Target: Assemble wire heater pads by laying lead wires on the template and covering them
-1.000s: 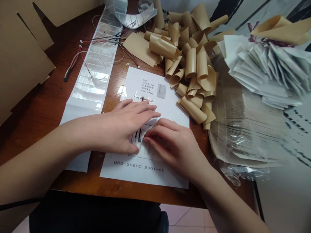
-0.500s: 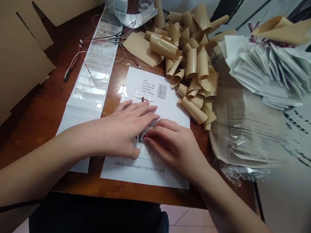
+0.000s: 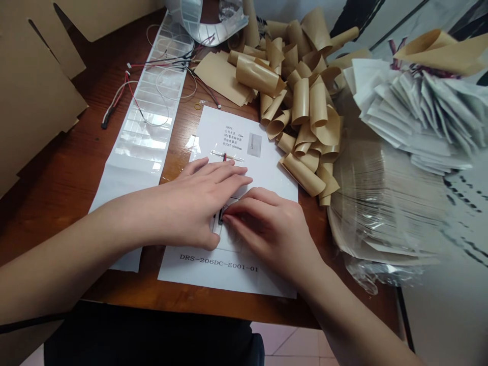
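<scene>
A white printed sheet (image 3: 229,269) lies on the brown table. Across its middle my left hand (image 3: 202,198) rests palm down, fingers spread, over part of a thin wire assembly (image 3: 225,157) with a red and black piece. My right hand (image 3: 263,218) is pinched, its thumb and index fingertips at the dark lower end (image 3: 220,217) of the assembly, just right of my left palm. Whether the fingertips grip that dark end or only touch it is hard to make out. My left hand hides the assembly's middle.
Left of the sheet runs a strip of silvery labels (image 3: 143,127) with loose wires (image 3: 122,91) on it. Curled brown papers (image 3: 301,101) are heaped behind. Plastic-wrapped paper stacks (image 3: 389,198) stand right, cardboard (image 3: 34,91) at the left.
My right fingertips have shifted slightly left, closer to the dark end of the assembly. My left hand stays in nearly the same place.
</scene>
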Action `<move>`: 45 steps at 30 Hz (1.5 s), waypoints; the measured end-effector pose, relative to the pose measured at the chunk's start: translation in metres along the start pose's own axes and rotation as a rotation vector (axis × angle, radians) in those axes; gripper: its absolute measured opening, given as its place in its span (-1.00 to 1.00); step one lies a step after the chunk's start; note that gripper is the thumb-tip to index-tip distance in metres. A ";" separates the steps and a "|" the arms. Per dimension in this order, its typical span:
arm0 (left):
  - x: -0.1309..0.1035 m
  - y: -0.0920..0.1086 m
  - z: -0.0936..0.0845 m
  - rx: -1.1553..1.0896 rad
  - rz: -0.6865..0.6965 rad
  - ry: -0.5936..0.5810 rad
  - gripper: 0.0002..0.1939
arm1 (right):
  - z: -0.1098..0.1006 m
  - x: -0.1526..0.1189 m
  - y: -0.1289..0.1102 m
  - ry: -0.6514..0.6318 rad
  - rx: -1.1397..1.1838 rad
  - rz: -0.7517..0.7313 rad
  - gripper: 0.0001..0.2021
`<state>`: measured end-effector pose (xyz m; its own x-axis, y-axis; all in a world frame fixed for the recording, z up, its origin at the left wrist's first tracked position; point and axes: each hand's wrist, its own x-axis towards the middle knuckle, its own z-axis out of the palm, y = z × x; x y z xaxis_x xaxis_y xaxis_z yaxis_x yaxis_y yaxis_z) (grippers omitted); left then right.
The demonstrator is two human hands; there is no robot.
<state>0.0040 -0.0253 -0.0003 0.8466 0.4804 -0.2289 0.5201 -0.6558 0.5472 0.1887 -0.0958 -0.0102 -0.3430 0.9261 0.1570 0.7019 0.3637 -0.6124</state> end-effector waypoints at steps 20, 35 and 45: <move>-0.004 -0.004 -0.009 -0.033 0.018 -0.056 -0.21 | -0.022 -0.006 -0.007 -0.046 0.088 0.017 -0.96; -0.005 -0.006 -0.007 -0.021 0.034 -0.036 -0.23 | -0.010 -0.006 -0.004 -0.019 0.035 0.020 -0.88; -0.002 -0.003 -0.014 -0.112 0.013 0.065 -0.41 | -0.009 -0.005 -0.005 -0.015 -0.009 0.012 -0.90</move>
<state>-0.0013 -0.0162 0.0095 0.8424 0.5112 -0.1703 0.4898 -0.5949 0.6373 0.1928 -0.1015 -0.0013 -0.3438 0.9288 0.1382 0.7112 0.3536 -0.6075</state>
